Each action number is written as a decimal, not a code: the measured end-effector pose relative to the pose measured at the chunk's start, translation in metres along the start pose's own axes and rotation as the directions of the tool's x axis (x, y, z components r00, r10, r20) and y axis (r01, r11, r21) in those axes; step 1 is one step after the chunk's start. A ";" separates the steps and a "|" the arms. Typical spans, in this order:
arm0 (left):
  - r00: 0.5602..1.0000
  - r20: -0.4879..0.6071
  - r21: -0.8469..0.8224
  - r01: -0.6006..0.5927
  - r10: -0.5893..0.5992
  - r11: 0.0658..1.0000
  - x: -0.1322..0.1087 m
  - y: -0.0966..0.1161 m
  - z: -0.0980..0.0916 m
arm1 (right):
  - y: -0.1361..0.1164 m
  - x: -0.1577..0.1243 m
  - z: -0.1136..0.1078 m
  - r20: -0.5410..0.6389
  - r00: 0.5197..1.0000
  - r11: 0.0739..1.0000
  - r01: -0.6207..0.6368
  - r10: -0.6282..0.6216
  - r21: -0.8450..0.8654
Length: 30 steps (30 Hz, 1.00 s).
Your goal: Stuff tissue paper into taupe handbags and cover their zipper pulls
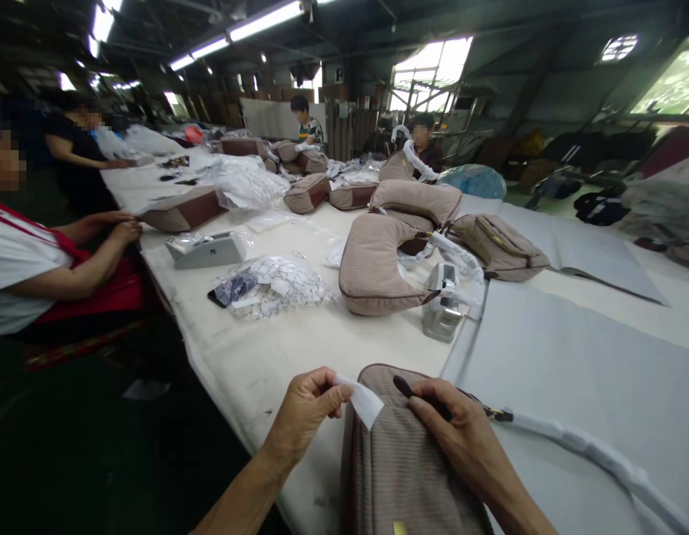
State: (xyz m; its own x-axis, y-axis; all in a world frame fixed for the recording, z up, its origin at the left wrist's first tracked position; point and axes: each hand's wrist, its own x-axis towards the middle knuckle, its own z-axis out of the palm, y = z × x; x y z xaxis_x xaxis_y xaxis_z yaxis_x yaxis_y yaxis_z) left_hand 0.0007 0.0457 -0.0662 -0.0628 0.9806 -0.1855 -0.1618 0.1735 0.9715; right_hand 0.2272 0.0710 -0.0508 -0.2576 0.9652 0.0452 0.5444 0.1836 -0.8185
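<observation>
A small piece of white wrapping paper [367, 405] is pinched between the thumb and fingers of my left hand [305, 416]. My right hand [461, 431] grips a dark brown leather tab [403, 386] lying over a ribbed taupe handbag [389, 453]. The bag rests on the table right in front of me, with brown trim along its side. From its right side runs a strap [578, 442] wrapped in white, joined by a gold-coloured clip. Whether the tab is attached to the bag is hidden by my fingers.
Beyond the bag stand a tape dispenser [441, 316], a curved taupe bag [372, 271] and crumpled plastic wrapping [271, 286]. Another dispenser [207, 250] is further left. A grey sheet [589, 357] covers the right side. A co-worker [54, 260] sits at the left table edge.
</observation>
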 end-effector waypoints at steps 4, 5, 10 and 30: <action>0.988 0.014 0.171 -0.151 0.151 0.974 -0.005 0.013 -0.002 | -0.004 0.002 0.006 -0.003 0.999 0.999 0.033 -0.033 0.008; 0.980 0.024 0.188 -0.199 0.198 0.962 -0.005 0.016 0.000 | -0.004 0.002 0.008 -0.007 0.999 0.999 0.039 -0.039 0.016; 0.984 0.019 -0.042 -0.177 0.178 0.983 -0.004 0.024 0.018 | -0.004 0.000 0.016 -0.045 0.997 0.996 0.070 -0.067 0.059; 0.828 0.445 0.840 -0.518 0.343 0.161 0.008 0.057 0.008 | 0.008 -0.004 0.017 -0.099 0.974 0.964 0.215 -0.202 0.156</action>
State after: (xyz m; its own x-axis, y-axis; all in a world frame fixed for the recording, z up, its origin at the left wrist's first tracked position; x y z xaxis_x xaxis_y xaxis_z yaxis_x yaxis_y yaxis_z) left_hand -0.0015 0.0637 -0.0115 0.3304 0.9115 0.2449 0.8340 -0.4035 0.3764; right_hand 0.2192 0.0660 -0.0676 -0.2821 0.9219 0.2657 0.3448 0.3558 -0.8686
